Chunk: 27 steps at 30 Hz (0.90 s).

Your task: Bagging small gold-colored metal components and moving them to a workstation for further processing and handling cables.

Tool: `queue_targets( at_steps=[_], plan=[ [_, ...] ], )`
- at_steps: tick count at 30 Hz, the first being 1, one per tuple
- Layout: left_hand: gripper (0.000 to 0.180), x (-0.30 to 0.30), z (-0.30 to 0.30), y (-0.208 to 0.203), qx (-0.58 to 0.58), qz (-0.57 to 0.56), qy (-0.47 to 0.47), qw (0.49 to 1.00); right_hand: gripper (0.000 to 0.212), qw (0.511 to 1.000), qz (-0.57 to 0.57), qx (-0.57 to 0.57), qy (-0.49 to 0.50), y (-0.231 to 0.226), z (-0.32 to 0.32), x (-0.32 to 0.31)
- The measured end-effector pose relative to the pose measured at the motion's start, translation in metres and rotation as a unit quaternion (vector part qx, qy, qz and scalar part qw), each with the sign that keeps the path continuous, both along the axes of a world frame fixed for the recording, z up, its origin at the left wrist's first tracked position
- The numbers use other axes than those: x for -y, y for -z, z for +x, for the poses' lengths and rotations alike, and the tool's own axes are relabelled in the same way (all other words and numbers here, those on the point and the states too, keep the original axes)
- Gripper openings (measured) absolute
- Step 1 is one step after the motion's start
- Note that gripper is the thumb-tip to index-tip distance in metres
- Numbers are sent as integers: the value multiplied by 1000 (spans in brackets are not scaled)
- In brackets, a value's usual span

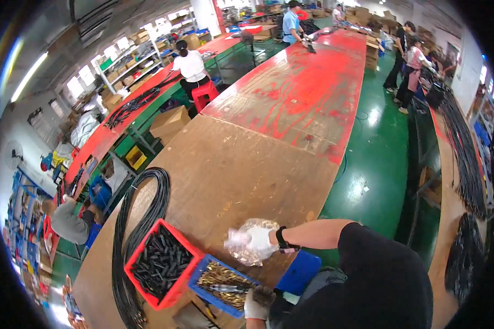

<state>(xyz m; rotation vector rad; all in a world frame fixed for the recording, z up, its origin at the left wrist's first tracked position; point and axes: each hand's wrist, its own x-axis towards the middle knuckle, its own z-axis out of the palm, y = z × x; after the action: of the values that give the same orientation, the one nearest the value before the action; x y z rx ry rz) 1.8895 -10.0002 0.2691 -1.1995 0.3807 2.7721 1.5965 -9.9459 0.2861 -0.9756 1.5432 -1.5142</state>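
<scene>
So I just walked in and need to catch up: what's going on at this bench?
A person in white gloves stands at a long wooden workbench. Their right hand holds a crumpled clear plastic bag above the bench; their left hand rests by a blue bin of brass-coloured parts. Beside it sit a red bin of black parts and bundled black cables.

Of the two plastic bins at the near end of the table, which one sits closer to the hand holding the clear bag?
The blue bin of brass-coloured parts, just below the right hand with the clear bag. The red bin of black parts sits farther left.
</scene>
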Motion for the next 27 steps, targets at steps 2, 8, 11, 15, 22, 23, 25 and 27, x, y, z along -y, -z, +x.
queue_targets(
  at_steps=[2, 8, 11, 15, 22, 23, 25, 27],
  plan=[
    [35, 32, 7, -15, 15, -87, 38, 995, 29, 975, 206, 35, 70, -19, -24, 30],
    [39, 85, -49, -35, -42, -231, 100, 967, 40, 949, 271, -156, 44, -70, -10, 54],
    [47, 83, -87, -44, -37, -403, 115, 907, 43, 913, 318, -253, 34, -69, 1, 44],
    [51, 75, -140, -99, -45, -489, 77, 868, 42, 901, 320, -291, 26, -67, 19, 25],
    [18, 84, -177, -40, -32, -413, 66, 908, 40, 970, 243, -9, 18, -97, -8, 4],
    [19, 78, -178, -45, -29, -426, 61, 902, 42, 968, 241, -66, 26, -75, -19, -9],
    [19, 73, -181, -51, -24, -446, 52, 893, 46, 966, 231, -110, 34, -59, -32, -14],
    [25, 73, -179, -52, 11, -446, 17, 895, 47, 959, 246, -132, 47, -83, -20, -6]
  ],
)
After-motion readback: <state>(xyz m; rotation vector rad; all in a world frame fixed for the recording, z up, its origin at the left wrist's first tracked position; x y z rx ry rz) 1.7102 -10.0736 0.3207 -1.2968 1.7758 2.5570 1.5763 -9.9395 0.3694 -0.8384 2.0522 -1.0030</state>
